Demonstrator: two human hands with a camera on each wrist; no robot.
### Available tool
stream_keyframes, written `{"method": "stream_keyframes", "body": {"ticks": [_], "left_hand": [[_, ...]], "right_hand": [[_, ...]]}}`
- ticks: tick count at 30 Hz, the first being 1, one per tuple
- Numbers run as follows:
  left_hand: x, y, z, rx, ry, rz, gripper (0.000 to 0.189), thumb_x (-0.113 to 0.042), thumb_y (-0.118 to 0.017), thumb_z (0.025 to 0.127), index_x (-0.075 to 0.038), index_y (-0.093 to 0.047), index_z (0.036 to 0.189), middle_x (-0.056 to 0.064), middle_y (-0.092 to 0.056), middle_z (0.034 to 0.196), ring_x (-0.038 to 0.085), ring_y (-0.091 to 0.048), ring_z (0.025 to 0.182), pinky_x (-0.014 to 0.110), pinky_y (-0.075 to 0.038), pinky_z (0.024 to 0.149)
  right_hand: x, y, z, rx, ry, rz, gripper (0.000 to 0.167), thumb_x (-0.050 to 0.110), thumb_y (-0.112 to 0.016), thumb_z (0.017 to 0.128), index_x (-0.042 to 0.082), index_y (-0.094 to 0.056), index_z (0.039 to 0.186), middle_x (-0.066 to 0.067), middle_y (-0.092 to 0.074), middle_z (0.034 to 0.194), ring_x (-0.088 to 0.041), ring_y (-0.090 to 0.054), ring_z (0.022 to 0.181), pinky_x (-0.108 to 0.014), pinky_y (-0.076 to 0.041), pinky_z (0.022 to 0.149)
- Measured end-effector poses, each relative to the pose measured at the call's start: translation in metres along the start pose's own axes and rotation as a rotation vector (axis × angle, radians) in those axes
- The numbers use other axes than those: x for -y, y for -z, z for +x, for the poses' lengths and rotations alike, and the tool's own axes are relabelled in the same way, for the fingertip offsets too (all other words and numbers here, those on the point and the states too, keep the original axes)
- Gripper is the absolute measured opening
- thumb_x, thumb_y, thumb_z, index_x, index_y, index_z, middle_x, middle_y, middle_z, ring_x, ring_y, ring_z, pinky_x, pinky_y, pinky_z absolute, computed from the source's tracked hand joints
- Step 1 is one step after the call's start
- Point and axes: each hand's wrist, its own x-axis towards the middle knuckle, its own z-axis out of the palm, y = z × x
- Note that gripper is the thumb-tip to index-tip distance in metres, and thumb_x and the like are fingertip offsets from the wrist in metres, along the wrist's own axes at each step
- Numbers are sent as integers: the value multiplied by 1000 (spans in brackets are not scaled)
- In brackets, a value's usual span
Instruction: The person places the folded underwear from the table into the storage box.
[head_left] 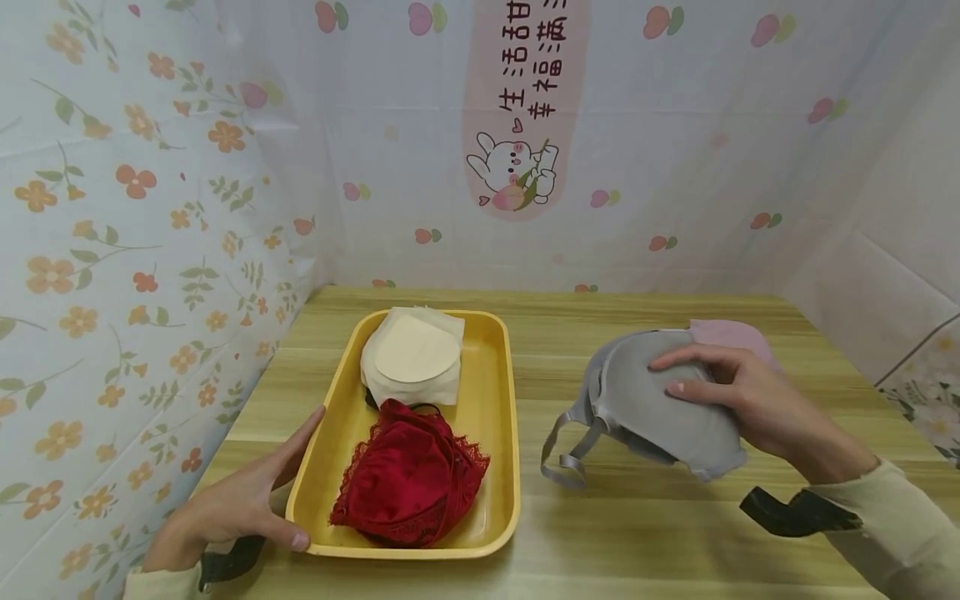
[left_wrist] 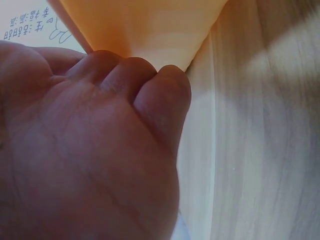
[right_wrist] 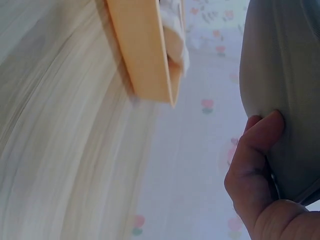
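My right hand (head_left: 720, 392) holds a grey bra (head_left: 660, 400) above the table on the right. Its straps dangle at the left side of the bra. In the right wrist view the thumb lies against the grey cup (right_wrist: 280, 65). Behind it, a pink piece of fabric (head_left: 738, 337) is partly hidden. My left hand (head_left: 240, 492) rests against the near left corner of a yellow tray (head_left: 516, 433), thumb and fingers spread, touching its wall. A red lace-edged bra (head_left: 408, 479) lies in the tray's near half, and a cream padded piece (head_left: 416, 350) at its far end.
The tray stands on a wood-grain table (head_left: 540, 533), left of the grey bra. Patterned white curtains (head_left: 390, 150) close off the back and sides. A black strap (head_left: 798, 512) is at the right wrist.
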Motion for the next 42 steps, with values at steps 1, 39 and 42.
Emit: {"method": "stream_keyframes", "body": {"ticks": [1, 39, 42], "left_hand": [[0, 0, 0, 0, 3, -3, 125, -16, -84, 78, -21, 7, 163, 32, -3, 165, -13, -26, 143, 9, -33, 107], [4, 1, 0, 25, 3, -65, 121, -18, -81, 83, -22, 9, 163, 37, -3, 163, -12, -30, 142, 13, -39, 104], [3, 0, 0, 18, 7, -58, 120, -19, -81, 83, -22, 9, 163, 35, -5, 164, -11, -31, 142, 13, -40, 104]], "right_hand": [[1, -2, 2, 2, -1, 4, 33, -4, -52, 100, 3, -62, 130, 1, -51, 136, -12, -60, 107, -32, -59, 75], [15, -127, 99, 186, -127, 167, 34, 13, -72, 92, 1, -67, 123, -19, -41, 148, -29, -55, 115, -40, -57, 86], [15, -134, 102, 206, -127, 158, 36, 13, -72, 91, 0, -66, 124, -18, -42, 147, -30, -53, 116, -40, -57, 87]]}}
